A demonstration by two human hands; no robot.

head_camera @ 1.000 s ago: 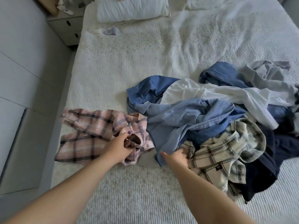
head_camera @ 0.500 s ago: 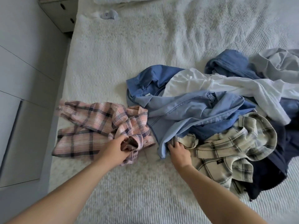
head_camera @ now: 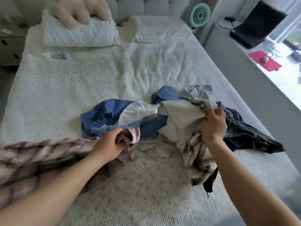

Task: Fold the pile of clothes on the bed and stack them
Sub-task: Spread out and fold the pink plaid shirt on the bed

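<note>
At eleven o'clock I see a white pillow (head_camera: 79,35) with a cream plush toy (head_camera: 76,13) resting on it. At one o'clock stands a mint fan (head_camera: 200,14); at two o'clock, a black laptop (head_camera: 255,25) near a red mat (head_camera: 264,60).

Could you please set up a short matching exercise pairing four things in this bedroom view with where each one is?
Things:
1. pink plaid shirt
2. cream plaid shirt
3. white pillow
4. green fan

Places:
A. beside the bed, past its far right corner
B. in the left hand's grip
C. at the head of the bed
D. in the right hand's grip

Pairs: 1-B, 2-D, 3-C, 4-A
</note>
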